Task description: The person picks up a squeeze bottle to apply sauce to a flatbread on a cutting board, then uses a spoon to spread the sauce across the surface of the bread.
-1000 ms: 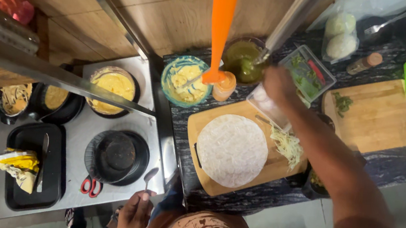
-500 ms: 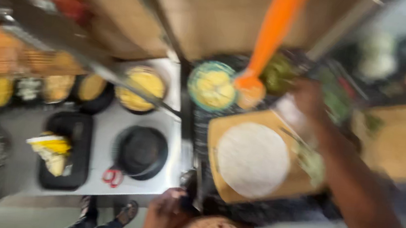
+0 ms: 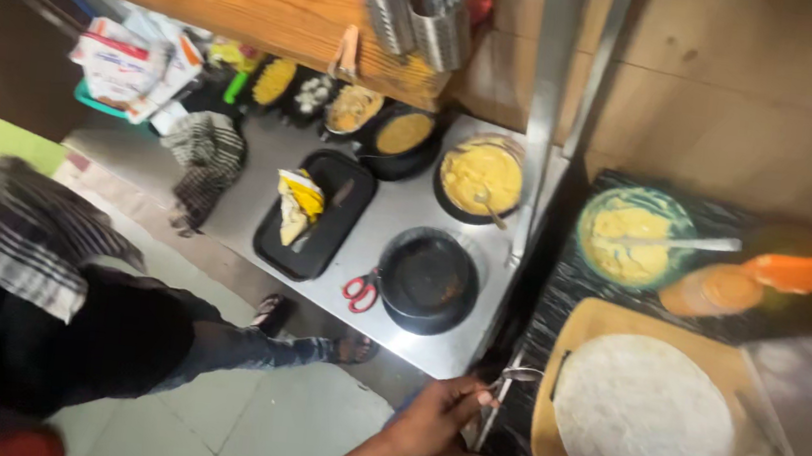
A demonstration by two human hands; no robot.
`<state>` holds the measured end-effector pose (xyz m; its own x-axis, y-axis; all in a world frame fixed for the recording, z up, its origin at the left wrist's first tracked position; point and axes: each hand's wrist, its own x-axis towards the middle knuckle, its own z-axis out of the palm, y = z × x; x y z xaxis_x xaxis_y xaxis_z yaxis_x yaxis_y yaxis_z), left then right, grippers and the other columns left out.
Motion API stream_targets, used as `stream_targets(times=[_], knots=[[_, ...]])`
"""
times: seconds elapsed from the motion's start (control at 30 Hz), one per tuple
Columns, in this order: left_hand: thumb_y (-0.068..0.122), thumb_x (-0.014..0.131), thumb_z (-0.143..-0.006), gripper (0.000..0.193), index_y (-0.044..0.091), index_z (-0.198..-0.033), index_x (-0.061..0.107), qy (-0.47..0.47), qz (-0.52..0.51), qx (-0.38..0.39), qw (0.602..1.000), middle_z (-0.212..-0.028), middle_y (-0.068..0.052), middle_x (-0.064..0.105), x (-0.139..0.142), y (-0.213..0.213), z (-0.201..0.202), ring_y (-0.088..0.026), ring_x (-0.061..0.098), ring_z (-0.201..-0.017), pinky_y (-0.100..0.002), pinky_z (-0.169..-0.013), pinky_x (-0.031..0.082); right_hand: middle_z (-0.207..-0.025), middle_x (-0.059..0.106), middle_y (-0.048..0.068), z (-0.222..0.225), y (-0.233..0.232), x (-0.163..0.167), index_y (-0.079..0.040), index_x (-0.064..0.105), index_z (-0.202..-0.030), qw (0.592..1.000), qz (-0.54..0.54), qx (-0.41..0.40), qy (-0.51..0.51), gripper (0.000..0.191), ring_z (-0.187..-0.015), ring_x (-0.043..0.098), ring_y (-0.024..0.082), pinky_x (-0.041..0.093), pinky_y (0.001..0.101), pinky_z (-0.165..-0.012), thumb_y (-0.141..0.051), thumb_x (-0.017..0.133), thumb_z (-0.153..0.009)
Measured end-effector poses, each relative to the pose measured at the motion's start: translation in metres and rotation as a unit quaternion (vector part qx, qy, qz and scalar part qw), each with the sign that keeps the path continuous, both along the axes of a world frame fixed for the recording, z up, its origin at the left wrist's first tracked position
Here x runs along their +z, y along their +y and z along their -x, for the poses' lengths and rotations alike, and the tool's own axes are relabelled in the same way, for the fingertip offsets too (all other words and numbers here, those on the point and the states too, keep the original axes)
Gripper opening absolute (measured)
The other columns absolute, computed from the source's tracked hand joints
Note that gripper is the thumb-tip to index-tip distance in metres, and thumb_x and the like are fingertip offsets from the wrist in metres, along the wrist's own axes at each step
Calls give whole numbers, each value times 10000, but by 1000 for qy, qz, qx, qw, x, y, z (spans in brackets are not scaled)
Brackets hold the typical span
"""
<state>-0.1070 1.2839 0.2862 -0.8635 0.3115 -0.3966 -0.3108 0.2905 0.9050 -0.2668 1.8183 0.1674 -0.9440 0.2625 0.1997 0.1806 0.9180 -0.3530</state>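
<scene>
The left hand (image 3: 442,415) pinches a metal handle (image 3: 516,375) at the counter edge. Just right of it lies a tortilla (image 3: 642,419) on a board (image 3: 587,327). Beyond it sits a black pan (image 3: 426,278) with red scissors (image 3: 359,291) beside.

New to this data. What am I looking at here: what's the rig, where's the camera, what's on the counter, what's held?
No machine here: a person works with two bare hands, and the single camera sits on their head, looking down. Only the left hand shows clearly, near the bottom edge, its fingers closed on a thin metal utensil at the counter edge. The right hand cannot be made out; the right side is blurred.

On the dark counter lies a wooden board with a round flatbread on it. Behind it stand a bowl of yellow mixture with a spoon in it and an orange bottle. An orange spatula juts in from the right.

To the left, a steel surface carries a black pan, red-handled scissors, a black tray and several filled bowls. Another person's legs stand on the floor.
</scene>
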Motion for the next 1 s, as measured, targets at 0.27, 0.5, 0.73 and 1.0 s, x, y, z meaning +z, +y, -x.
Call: stream_targets(times=[0.27, 0.5, 0.73, 1.0], knots=[[284, 594, -1000, 267, 81, -1067, 755, -121, 47, 4, 991, -654, 20, 482, -9, 12, 3, -104, 453, -622, -272, -568, 392, -851, 701, 197, -2, 35, -28, -76, 749, -952, 998, 24, -10, 65, 107, -773, 671, 381, 534, 501, -749, -160, 688, -928], [267, 575, -1010, 280, 38, -1037, 735, -87, 38, -5, 995, -647, -3, 514, -12, 19, 5, -102, 464, -626, -266, -586, 391, -789, 705, 183, -11, 33, -6, -87, 760, -841, 998, 60, -15, 13, 158, -751, 697, 369, 547, 480, -712, -104, 621, -915], [272, 560, -1022, 286, 39, -1026, 725, -66, 50, -26, 996, -647, -4, 510, -11, 19, 9, -94, 465, -640, -251, -609, 400, -795, 730, 147, -13, 29, 0, -71, 759, -884, 993, 108, -22, 31, 174, -755, 731, 309, 580, 430, -736, -129, 612, -957], [269, 565, -1024, 294, 32, -1016, 739, -98, 32, -8, 995, -644, 0, 512, -15, 21, 6, -91, 473, -646, -243, -614, 391, -749, 736, 128, -9, 38, -13, -48, 768, -919, 986, 148, -59, 42, 169, -685, 734, 262, 580, 406, -696, -125, 625, -970]])
